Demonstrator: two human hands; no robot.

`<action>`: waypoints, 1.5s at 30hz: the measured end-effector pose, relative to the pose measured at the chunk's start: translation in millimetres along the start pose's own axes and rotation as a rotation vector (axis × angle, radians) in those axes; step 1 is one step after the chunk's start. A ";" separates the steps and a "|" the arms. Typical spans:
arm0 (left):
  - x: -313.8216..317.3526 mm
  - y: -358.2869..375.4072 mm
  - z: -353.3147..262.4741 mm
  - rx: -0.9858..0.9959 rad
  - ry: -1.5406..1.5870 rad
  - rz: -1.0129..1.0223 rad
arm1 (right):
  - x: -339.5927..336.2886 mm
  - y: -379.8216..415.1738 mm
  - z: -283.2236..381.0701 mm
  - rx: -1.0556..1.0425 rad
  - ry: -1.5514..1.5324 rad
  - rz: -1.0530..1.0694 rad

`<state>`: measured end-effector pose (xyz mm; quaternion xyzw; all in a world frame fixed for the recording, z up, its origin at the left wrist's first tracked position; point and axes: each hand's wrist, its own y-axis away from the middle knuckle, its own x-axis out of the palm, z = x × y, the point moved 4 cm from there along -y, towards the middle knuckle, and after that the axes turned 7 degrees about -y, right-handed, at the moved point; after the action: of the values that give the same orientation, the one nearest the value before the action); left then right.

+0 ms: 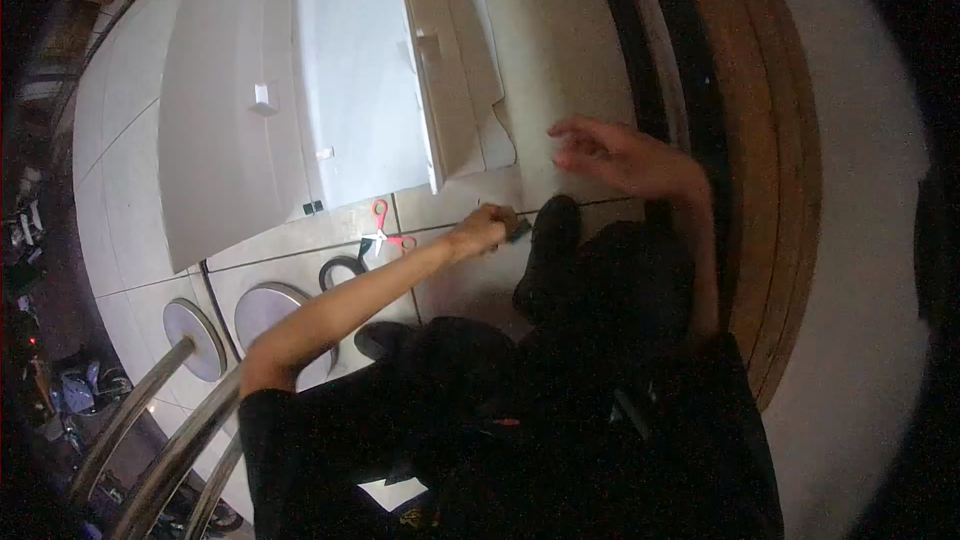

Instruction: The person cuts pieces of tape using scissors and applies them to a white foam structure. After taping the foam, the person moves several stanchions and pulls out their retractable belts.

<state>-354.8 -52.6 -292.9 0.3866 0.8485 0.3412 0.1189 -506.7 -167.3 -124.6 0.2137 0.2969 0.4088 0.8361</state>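
My left hand (487,232) is closed, low over the floor tiles near my shoe. A small dark piece (519,230) sticks out from its fingers; its kind is hard to make out. My right hand (605,153) is raised to the right, fingers half curled and apart, with nothing visible in them. In front of me lies a large white folded sheet (350,70) with a raised panel edge and small black patches (313,208) at its near border. Red-handled scissors (379,237) lie spread on the tiles left of my left hand, beside a black ring like a tape roll (341,271).
Round metal bases (195,340) with curved metal tubes (165,420) stand at the left. A wooden ledge (775,140) runs along the right, beside a pale wall (855,240). My dark shoes (553,235) rest on the tiled floor.
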 end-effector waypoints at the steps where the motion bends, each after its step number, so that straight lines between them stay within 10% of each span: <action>1: 1.3 -18.2 16.6 0.097 0.026 -0.107 | 6.8 -19.3 -27.4 0.112 -0.092 0.025; 7: -28.6 -98.4 65.5 0.294 -0.111 -0.527 | 79.2 -120.2 -167.0 -0.014 -0.062 0.070; 16: -57.3 -105.7 74.4 0.221 -0.325 -0.503 | 91.1 -155.2 -204.5 -0.236 -0.307 -0.113; 25: -16.4 -98.8 27.9 0.114 1.196 -0.058 | 64.1 -134.9 -225.8 -0.182 -0.225 -0.429; 33: -28.7 -88.7 48.5 0.049 0.794 -0.854 | 81.8 -159.5 -247.0 -0.148 -0.547 -0.554; 45: -23.5 -120.0 81.2 0.058 0.751 -0.995 | 122.2 -186.6 -242.5 -0.097 -0.607 -0.461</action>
<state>-370.2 -86.6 -434.8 -0.1982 0.9198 0.3345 -0.0535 -505.8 -147.6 -453.5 0.2130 0.0564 0.1416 0.9651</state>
